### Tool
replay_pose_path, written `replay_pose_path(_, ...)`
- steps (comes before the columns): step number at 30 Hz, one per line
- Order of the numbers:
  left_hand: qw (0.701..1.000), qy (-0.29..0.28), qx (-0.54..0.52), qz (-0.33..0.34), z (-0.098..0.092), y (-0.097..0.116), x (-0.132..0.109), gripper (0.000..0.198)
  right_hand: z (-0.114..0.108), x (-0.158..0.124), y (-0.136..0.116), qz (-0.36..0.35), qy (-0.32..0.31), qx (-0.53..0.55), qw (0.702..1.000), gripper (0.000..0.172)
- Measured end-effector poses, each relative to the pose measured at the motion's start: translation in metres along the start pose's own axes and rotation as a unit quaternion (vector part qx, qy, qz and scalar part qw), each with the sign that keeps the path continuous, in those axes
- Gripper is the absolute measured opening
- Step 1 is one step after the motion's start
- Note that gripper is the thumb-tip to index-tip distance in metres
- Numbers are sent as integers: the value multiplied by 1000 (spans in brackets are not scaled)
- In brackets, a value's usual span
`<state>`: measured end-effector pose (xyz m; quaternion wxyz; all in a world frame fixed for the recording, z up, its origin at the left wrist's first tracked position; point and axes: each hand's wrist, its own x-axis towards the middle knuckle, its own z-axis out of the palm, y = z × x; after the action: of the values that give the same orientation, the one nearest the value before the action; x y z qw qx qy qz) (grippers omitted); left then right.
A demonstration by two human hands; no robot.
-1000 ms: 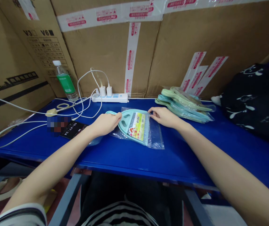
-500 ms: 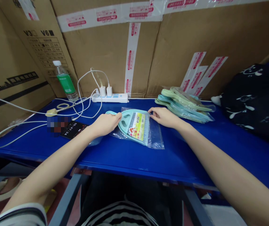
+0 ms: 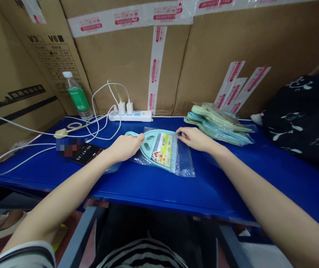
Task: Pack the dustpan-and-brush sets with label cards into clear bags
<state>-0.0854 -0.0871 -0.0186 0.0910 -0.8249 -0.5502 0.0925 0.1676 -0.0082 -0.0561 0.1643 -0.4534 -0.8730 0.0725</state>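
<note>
A light blue dustpan and brush set (image 3: 150,147) with a yellow-green label lies on the blue table, partly in a clear plastic bag (image 3: 185,163). My left hand (image 3: 128,147) is closed round its handle, whose looped end shows past the knuckles. At the set's upper right corner, my right hand (image 3: 191,137) pinches the edge of the clear bag between thumb and fingers. Behind my right hand sits a stack of bagged green and blue sets (image 3: 217,124).
A white power strip (image 3: 131,116) with chargers and cables stands against the cardboard. Further left are a water bottle (image 3: 78,97) and a phone (image 3: 88,154) showing a timer. A black patterned bag (image 3: 301,123) lies at the right. The blue table's (image 3: 159,190) front edge is near my lap.
The timer on the phone has moved on by one second. Both hands and the set look unmoved.
</note>
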Motion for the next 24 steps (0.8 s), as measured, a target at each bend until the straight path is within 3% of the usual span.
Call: replay_pose_path(24, 1000, -3, 3, -1, -2, 2, -1, 35, -1, 0, 4, -16, -3, -16, 1000, 19)
